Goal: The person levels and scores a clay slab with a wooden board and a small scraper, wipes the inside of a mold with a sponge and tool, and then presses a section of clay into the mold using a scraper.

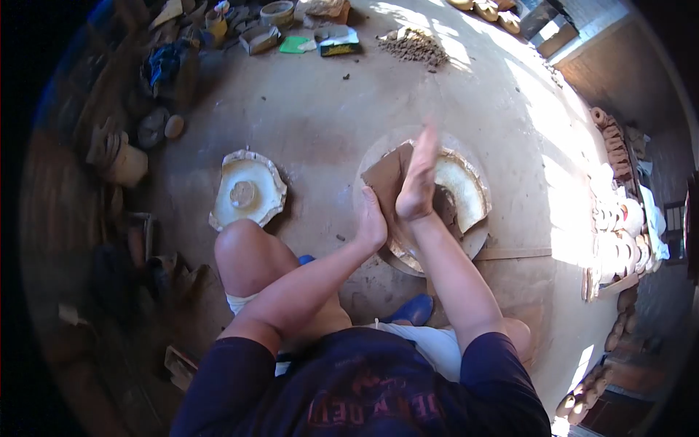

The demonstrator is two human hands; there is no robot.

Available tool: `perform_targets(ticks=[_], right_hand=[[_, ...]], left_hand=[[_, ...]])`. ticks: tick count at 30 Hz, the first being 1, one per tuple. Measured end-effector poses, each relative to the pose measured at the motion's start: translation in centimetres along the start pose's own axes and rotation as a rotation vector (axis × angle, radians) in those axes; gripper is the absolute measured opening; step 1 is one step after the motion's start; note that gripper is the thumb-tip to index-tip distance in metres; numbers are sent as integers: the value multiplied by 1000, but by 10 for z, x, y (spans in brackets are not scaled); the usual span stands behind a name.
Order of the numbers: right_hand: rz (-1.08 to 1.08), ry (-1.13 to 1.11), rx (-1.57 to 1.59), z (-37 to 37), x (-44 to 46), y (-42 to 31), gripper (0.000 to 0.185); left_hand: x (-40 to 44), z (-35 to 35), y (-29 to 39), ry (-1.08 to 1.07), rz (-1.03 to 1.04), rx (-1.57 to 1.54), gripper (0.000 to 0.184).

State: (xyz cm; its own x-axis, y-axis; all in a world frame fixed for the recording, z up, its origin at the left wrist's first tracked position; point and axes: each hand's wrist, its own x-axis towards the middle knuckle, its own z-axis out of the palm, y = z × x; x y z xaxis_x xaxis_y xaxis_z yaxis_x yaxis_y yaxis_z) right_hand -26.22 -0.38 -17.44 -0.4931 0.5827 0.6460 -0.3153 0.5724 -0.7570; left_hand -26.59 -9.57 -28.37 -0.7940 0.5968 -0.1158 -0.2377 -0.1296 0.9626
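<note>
A flat, dark brown piece of clay (386, 173) lies between my hands, over a pale, round plaster mould (466, 178). My left hand (372, 220) is held flat on edge against the near left side of the clay. On the other side, my right hand (420, 178) is flat with its fingers stretched away from me; its fingertips are smeared by motion. Whether the right palm touches the clay cannot be made out. The mould sits on a round disc (477, 239), and more brown clay (445, 207) shows within it, right of my right wrist.
A second white mould (249, 186) with a raised centre stands left, near my knee. A heap of clay crumbs (413, 48) lies at the back. Boxes (260, 39) and a bucket (127, 162) line the left and far edges. Stacked ring-shaped pieces (619, 218) stand on the right.
</note>
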Motion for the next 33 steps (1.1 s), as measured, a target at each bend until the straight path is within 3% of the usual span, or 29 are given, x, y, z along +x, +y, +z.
perform_targets(ticks=[1, 3, 6, 8, 10, 11, 15, 18, 21, 23, 25, 26, 32, 33], right_hand=[[-31, 61, 42, 4, 12, -6, 95], [-38, 149, -8, 5, 5, 54, 93], [162, 40, -172, 4, -16, 69, 92], [210, 95, -43, 1, -14, 79, 85], [221, 172, 121, 4, 9, 76, 71], [103, 179, 224, 6, 24, 57, 71], [73, -108, -172, 2, -15, 82, 90], [226, 1, 155, 7, -9, 74, 82], [104, 52, 229, 5, 1, 48, 87], [412, -66, 52, 4, 1, 13, 98], [493, -182, -113, -1, -17, 31, 104], [198, -170, -106, -3, -38, 63, 105], [389, -251, 41, -11, -58, 35, 103], [237, -338, -12, -18, -62, 45, 104]], left_hand=[[0, 1, -14, 23, 34, -4, 77], [-2, -13, -31, -126, 32, 163, 76], [13, -35, -32, -383, 18, 217, 73], [3, -29, -36, -337, 58, 223, 70], [-8, -6, -26, -57, 187, 276, 68], [-13, -7, -24, -67, 165, 259, 67], [-6, -13, -24, -135, 149, 259, 64], [-3, -9, -30, -96, 240, 221, 63], [5, -7, -16, -75, 241, 254, 63], [4, -11, -13, -71, 206, 248, 65], [12, -7, -9, -77, 213, 164, 69], [16, -9, -8, -93, 218, 184, 71], [25, -13, -1, -120, 205, 231, 78], [25, -10, 10, -151, 226, 187, 78]])
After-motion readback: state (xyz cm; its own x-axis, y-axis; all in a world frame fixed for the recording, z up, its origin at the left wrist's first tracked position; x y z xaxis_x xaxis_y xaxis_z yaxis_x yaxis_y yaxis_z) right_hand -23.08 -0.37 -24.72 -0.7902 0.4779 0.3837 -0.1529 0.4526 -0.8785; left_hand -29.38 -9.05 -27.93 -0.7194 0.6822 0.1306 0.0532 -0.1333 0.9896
